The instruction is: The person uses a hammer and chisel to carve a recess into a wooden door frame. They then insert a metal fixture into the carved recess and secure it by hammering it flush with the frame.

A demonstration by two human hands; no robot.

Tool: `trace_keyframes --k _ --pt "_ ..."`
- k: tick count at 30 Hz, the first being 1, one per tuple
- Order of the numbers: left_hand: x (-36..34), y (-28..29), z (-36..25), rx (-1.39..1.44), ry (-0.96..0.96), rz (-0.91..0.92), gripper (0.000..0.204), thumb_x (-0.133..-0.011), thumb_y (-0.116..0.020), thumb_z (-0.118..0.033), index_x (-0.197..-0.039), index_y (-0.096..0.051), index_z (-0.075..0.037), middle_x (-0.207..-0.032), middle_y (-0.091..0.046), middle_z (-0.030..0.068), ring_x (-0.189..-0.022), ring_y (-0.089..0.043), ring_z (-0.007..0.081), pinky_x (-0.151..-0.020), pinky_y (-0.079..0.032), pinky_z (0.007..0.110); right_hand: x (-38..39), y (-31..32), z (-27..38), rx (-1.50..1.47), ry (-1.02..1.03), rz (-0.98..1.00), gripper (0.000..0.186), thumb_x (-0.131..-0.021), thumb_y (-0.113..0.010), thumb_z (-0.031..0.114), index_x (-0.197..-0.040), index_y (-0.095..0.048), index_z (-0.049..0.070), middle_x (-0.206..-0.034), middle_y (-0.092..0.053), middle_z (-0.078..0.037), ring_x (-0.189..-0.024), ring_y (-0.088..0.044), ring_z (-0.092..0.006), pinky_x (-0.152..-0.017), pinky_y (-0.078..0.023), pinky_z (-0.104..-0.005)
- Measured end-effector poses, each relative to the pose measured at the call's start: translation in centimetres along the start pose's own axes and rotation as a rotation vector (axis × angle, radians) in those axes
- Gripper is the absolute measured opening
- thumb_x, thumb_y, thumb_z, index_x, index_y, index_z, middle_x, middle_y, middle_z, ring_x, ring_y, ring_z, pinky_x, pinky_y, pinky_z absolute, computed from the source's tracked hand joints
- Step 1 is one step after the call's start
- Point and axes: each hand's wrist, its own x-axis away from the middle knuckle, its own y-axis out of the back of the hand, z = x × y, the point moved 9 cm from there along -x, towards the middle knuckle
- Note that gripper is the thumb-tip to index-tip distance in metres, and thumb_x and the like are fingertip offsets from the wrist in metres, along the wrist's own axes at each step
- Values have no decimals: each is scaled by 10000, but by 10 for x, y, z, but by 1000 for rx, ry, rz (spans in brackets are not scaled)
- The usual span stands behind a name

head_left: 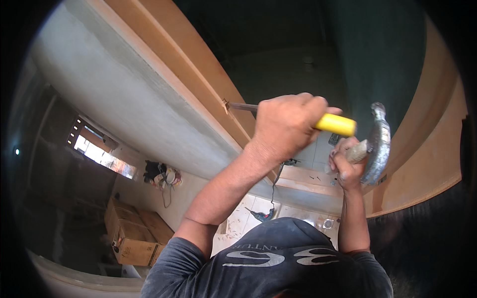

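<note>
My left hand is closed round a chisel with a yellow handle, whose end sticks out past my fingers. The chisel's metal blade reaches left to the wooden door frame, and its tip meets a small rough notch in the wood. Lower and to the right, my right hand grips a claw hammer by its pale handle. The hammer's worn steel head is raised to the right of the chisel handle, apart from it.
The frame's other side curves along the right. A power drill with a cord lies on the tiled floor below. Cardboard boxes stand at lower left, near a bucket. A grey plastered wall borders the frame.
</note>
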Motion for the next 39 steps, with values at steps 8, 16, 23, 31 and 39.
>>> trace_keyframes --k 8,16,23,31,39 --pt "-3 26 -37 250 -34 98 402 -825 -845 -178 -1145 -618 -93 -1019 -585 134 -825 -644 281 -657 -536 403 12 23 -4 68 -141 -154 94 -984 -680 23 -1069 -646 44 -815 -627 -19 -573 -566 -97 -515 -448 -241" --pt "59 31 -33 354 -229 274 263 -890 -796 -139 -1061 -597 -163 -1100 -639 83 -753 -711 232 -572 -580 359 23 12 0 25 -141 -121 181 -899 -633 -55 -846 -510 67 -762 -538 -40 -558 -530 -115 -525 -452 -284" --pt "66 56 -30 417 -266 141 330 -869 -883 -275 -857 -579 -146 -804 -557 13 -721 -570 211 -638 -421 373 36 -3 18 44 -104 -115 197 -904 -620 -58 -818 -493 67 -781 -528 -54 -534 -493 -114 -493 -446 -287" --pt "65 74 16 473 -313 122 579 -741 -1007 -404 -674 -481 -172 -670 -473 5 -640 -447 190 -608 -358 368 36 -19 35 162 -96 -83 175 -907 -642 -54 -852 -543 79 -713 -536 -5 -516 -502 -93 -486 -439 -290" --pt "39 89 29 488 -431 213 479 -779 -945 -191 -639 -489 -158 -653 -539 -5 -646 -505 185 -624 -427 360 40 -33 81 378 -23 -76 119 -884 -704 -20 -912 -596 20 -778 -623 -40 -689 -611 -123 -644 -544 -319"
